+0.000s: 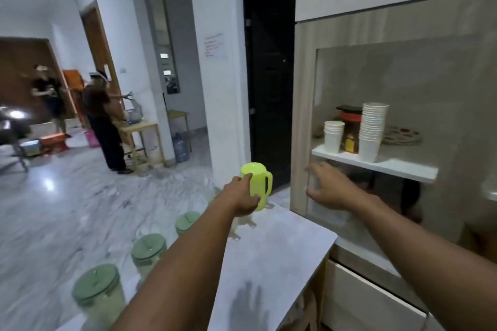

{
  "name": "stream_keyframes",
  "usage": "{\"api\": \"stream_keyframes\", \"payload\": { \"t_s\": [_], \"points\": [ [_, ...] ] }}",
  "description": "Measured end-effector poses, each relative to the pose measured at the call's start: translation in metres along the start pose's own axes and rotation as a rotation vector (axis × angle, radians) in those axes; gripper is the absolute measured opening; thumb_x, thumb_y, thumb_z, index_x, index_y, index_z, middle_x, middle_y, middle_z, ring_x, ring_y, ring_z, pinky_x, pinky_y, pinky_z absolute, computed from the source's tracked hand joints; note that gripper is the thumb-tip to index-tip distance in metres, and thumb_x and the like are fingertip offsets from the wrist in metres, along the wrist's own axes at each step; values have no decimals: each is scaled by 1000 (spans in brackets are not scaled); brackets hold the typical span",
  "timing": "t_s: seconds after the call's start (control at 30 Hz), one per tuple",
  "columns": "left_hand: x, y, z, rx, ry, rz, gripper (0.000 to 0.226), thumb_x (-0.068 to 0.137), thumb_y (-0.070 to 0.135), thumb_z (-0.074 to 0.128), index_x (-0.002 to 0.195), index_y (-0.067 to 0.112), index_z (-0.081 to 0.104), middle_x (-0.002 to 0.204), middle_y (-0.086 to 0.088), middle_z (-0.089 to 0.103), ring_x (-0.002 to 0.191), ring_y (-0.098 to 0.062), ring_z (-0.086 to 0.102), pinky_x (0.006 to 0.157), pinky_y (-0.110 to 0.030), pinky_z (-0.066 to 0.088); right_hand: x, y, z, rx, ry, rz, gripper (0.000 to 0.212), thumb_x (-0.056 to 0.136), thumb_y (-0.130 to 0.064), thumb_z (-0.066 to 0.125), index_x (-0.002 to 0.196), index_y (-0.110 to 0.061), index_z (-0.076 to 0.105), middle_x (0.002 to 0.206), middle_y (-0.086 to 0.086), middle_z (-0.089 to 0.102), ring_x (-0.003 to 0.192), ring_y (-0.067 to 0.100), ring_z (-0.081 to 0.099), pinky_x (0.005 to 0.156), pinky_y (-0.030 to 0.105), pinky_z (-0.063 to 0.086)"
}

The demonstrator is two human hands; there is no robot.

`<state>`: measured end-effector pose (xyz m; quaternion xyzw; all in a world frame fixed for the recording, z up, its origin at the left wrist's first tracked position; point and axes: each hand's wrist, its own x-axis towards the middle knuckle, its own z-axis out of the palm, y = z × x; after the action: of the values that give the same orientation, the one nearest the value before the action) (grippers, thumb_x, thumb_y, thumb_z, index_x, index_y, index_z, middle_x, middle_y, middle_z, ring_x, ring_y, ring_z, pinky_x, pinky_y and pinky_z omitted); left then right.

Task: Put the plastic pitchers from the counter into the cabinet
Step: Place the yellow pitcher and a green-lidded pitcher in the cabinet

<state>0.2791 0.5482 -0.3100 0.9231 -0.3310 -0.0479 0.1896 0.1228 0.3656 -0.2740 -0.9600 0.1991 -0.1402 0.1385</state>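
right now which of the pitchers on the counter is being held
The bright yellow-green pitcher at the far end of the counter: the left hand wraps its body. The three pale green-lidded pitchers nearer the camera stand untouched.

on the white shelf board (pixel 398 166) stand a short stack of white paper cups (pixel 333 136) and a taller stack of white paper cups (pixel 372 130), with a dark jar with an orange-red lid (pixel 349 129) between and behind them. a round patterned dish (pixel 402 136) lies farther right. a dark open doorway (pixel 269 75) adjoins. two people in dark clothes (pixel 100 121) stand near a light wooden table (pixel 142 129); a blue water bottle (pixel 180 148) sits on the marble floor (pixel 67 196).
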Motion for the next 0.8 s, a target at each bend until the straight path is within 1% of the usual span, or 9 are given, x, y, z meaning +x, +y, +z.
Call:
{"api": "stream_keyframes", "payload": {
  "t_s": [0.07,0.17,0.23,0.3,0.4,0.53,0.67,0.73,0.8],
  "points": [
    [7,-35,0,-53,0,-61,78,91,41,57,157,19,23,154,-19,38,140,-36,41,113,-46,38,26,-16,28,50,-53,-12,59,87,-29,60,144,-20,45,149,6,48,134,26,48,109,40,42],
    [24,-69,8,-152,16,-123,64,92,32,58,151,16,36,147,-19,49,134,-35,48,107,-37,41,64,-23,70,107,-144,0,59,84,-33,60,140,-20,47,142,8,51,128,27,51,104,39,44],
    [41,-83,20,-220,6,-167,60,94,30,57,149,14,39,147,-16,52,134,-33,49,105,-35,40,88,-21,95,138,-180,22,59,85,-34,61,140,-18,47,140,11,51,127,28,51,102,40,46],
    [61,-90,36,-305,-1,-215,62,94,33,58,150,16,38,149,-13,52,135,-31,49,106,-34,39,114,-15,119,174,-200,53,62,86,-34,62,142,-15,45,143,13,49,130,29,50,101,40,46],
    [98,-88,60,-424,-5,-278,61,94,32,57,151,16,40,146,-11,55,136,-30,48,105,-30,38,157,5,152,230,-230,106,67,85,-36,63,145,-12,43,147,16,49,131,32,51,101,40,47],
    [162,-79,102,-559,-1,-378,59,93,35,59,146,12,47,135,-11,63,127,-31,56,102,-32,42,227,40,191,351,-234,200,71,81,-34,65,145,-12,42,144,18,49,126,34,53,98,43,49],
    [226,-67,146,-704,23,-576,51,96,29,57,141,7,50,144,-14,56,131,-31,53,95,-29,41,303,73,229,432,-274,263,73,84,-32,67,147,-7,38,149,18,46,130,33,51,97,36,45],
    [249,-59,166,-762,46,-698,50,96,29,56,139,4,49,144,-16,55,132,-32,52,100,-31,41,337,85,245,436,-315,279,74,85,-30,67,148,-6,36,151,18,44,134,33,48,97,34,41],
    [271,-56,185,-805,84,-810,55,94,36,57,137,2,48,143,-18,55,131,-35,52,104,-34,43,366,93,260,439,-332,292,72,85,-27,68,146,-5,37,149,19,44,133,35,47,94,34,40]
  ]
}}
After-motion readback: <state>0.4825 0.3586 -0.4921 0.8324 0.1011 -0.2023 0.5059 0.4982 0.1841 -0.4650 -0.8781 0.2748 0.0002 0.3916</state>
